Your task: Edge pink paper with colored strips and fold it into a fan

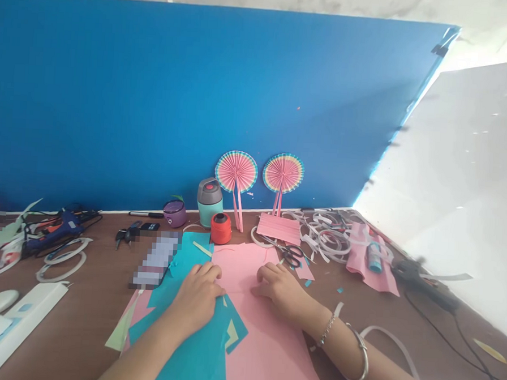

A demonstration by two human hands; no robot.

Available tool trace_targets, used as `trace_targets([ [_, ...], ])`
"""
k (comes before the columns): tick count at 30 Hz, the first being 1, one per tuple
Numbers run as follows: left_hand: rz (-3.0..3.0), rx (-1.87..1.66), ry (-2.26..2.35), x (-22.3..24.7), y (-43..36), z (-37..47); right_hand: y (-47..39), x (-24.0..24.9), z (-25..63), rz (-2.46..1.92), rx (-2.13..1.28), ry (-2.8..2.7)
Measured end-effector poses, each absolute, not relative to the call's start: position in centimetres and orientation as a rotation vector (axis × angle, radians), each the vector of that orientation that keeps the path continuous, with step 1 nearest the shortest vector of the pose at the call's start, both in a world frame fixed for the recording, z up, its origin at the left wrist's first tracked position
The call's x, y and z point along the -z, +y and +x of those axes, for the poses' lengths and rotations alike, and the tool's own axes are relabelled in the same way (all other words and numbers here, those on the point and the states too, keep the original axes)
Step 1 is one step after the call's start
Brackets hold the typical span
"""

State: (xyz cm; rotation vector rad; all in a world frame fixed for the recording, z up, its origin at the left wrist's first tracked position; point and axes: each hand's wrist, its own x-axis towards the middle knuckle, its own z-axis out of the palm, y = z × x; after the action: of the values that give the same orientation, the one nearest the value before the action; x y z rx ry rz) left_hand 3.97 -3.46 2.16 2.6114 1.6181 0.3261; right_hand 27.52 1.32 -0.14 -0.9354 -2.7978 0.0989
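Note:
Pink paper (266, 338) lies lengthwise in front of me, partly over or beside teal paper (189, 351). My left hand (201, 292) rests near the seam of the two papers, fingers bent and bunched; anything under them is hidden. On the pink paper's right part lies my right hand (280, 288), its fingers curled down, the fingertips partly hidden. A small teal piece with a pale yellow shape (232, 334) sits between the hands, nearer to me. Black-handled scissors (292, 255) lie just beyond my right hand.
Two pink pleated paper fans (236, 171) lean on the blue partition (156, 105). A red container (221, 229) and a teal-grey bottle (210, 202) stand at the back. White strips (329, 239) are coiled at the right; a phone (157, 260) and white power strip (25, 325) lie left.

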Motion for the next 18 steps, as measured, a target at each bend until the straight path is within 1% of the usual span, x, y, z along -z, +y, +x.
trace_targets([
  [5, 2.550, -0.337, 1.689, -2.4, -3.4, 3.2, 1.6, -0.3, 28.4, -1.017, -0.148, -2.715],
  [8, 2.477, -0.458, 1.664, -1.6, -2.9, 2.9, 1.6, -0.1, 28.3, -0.988, -0.101, -2.745],
  [10, 2.396, -0.633, 1.639, -0.9, -2.5, 2.7, 1.7, 0.1, 28.2, -0.951, -0.062, -2.761],
  [12, 2.296, -0.921, 1.624, -0.5, -2.1, 2.4, 1.9, 0.3, 28.2, -0.893, -0.080, -2.739],
  [15, 2.049, -1.414, 1.700, -0.3, -1.9, 1.8, 2.2, 0.5, 28.3, -0.798, -0.285, -2.556],
  [16, 1.961, -1.508, 1.719, -0.3, -2.0, 1.7, 2.3, 0.6, 28.4, -0.776, -0.385, -2.461],
  [18, 1.839, -1.502, 1.685, -0.5, -2.3, 1.6, 2.3, 0.5, 28.4, -0.748, -0.559, -2.270],
])
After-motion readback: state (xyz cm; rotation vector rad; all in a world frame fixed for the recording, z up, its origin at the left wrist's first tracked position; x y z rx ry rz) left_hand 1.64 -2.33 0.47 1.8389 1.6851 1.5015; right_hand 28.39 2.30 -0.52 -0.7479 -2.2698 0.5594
